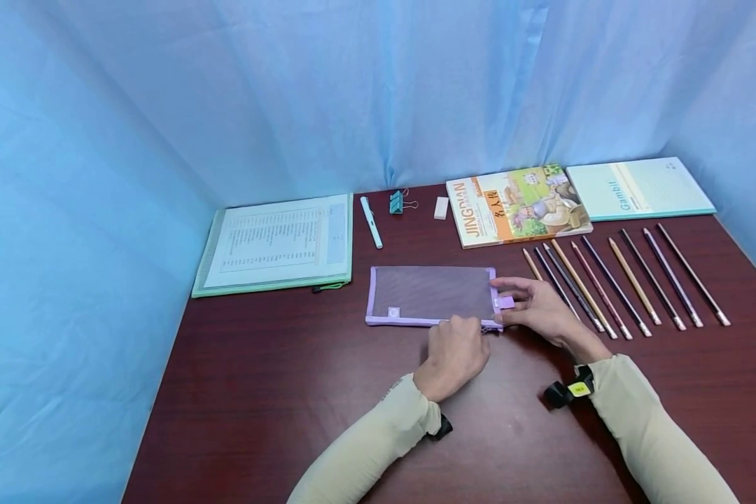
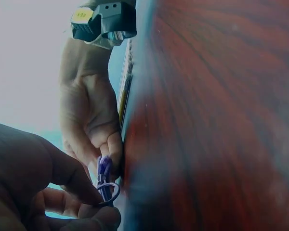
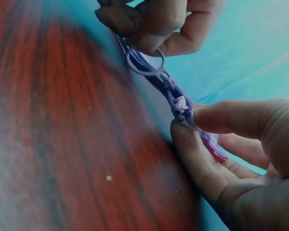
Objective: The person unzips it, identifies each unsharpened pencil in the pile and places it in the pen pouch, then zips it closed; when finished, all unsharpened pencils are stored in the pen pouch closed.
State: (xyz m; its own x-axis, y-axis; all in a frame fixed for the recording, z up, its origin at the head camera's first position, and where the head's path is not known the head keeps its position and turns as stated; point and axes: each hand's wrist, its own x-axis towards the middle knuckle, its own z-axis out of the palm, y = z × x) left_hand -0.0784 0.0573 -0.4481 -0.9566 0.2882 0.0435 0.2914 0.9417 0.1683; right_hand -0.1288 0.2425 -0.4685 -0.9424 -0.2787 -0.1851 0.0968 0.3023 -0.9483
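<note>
A purple-edged mesh zip pouch (image 1: 435,292) lies flat on the table, its zipper edge toward me. My left hand (image 1: 455,353) is at the near edge toward the right end, pinching the ring-shaped zipper pull (image 3: 145,72). My right hand (image 1: 542,311) grips the pouch's right end by the near corner, thumb and fingers on either side, beside a small purple tab (image 1: 507,302). The zipper slider (image 2: 103,179) sits close to the right fingertips in the left wrist view. Most of the left fingertips are hidden in the head view.
Several pencils (image 1: 634,280) lie in a row on the right. Behind are an illustrated book (image 1: 519,206), a pale notebook (image 1: 642,187), a white eraser (image 1: 441,208), a teal binder clip (image 1: 397,203) and a light-blue pen (image 1: 372,222). A green-edged document pouch (image 1: 274,245) lies at left.
</note>
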